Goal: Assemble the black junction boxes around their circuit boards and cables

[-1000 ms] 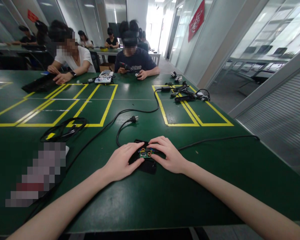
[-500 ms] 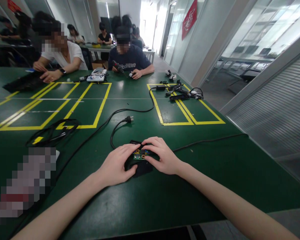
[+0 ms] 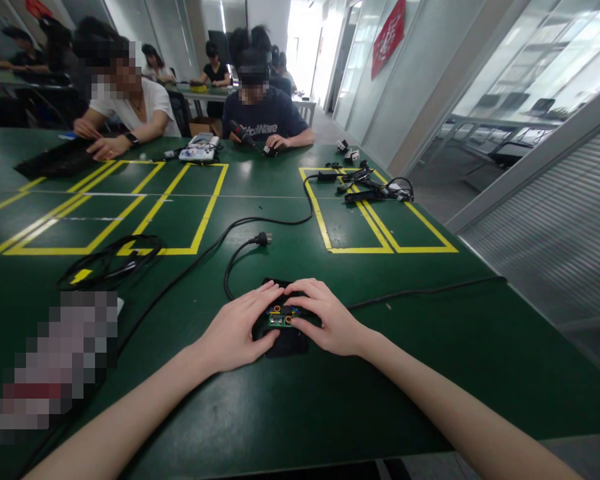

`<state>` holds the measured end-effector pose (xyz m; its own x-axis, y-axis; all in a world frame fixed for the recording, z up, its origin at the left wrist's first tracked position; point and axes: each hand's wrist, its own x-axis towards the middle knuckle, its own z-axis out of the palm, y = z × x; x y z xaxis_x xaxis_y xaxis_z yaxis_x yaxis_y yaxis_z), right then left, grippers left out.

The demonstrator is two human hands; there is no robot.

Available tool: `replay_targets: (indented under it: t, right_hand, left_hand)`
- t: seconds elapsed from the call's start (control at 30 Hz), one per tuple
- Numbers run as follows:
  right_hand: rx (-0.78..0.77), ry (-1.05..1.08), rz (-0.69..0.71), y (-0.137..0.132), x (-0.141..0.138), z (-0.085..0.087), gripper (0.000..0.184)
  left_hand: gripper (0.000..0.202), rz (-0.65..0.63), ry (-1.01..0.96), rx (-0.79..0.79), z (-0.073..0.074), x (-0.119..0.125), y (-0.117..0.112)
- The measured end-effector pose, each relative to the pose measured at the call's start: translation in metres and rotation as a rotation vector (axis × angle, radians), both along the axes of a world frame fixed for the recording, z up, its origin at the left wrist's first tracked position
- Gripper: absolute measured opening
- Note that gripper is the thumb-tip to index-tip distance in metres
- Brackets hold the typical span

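Note:
A small green circuit board (image 3: 276, 320) with copper-coloured coils lies between my two hands, over black casing pieces (image 3: 287, 345) on the green table. My left hand (image 3: 237, 328) curls round the board's left end, fingers at the far side and thumb on the near side. From the right, my right hand (image 3: 330, 317) pinches the board, with its thumb near a coil and its fingers along the far edge. Both hands cover part of the board and casing. A black cord with a plug (image 3: 261, 239) runs from behind my left hand.
A black cable (image 3: 380, 297) stretches right from my right hand. Coiled black cable (image 3: 113, 263) and a blurred-out flat object (image 3: 60, 360) lie left. Black parts and an adapter (image 3: 365, 187) sit within yellow tape at the far right. Two people (image 3: 267, 113) work across the table.
The view has shifted slightly, so the table and hands appear a little further right. Both hands stay round the circuit board, and more of the black casing shows below it.

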<state>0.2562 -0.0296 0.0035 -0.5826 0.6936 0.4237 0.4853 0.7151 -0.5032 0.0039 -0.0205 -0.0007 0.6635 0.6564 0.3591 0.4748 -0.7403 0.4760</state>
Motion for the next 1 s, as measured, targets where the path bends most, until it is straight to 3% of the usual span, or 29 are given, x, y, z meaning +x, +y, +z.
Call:
replay_targets:
  t: [0.3, 0.6, 1.0]
  right_hand:
    - [0.100, -0.066, -0.067, 0.013, 0.000, -0.008, 0.025]
    - [0.046, -0.013, -0.049, 0.005, 0.002, 0.000, 0.069]
    - [0.039, -0.001, -0.143, 0.007, -0.001, -0.006, 0.051]
  left_hand:
    - [0.064, 0.018, -0.020, -0.022, 0.002, -0.002, 0.004]
    - [0.037, 0.131, -0.086, 0.005, 0.008, -0.009, 0.012]
    - [0.021, 0.101, -0.034, 0.009, 0.006, -0.009, 0.015]
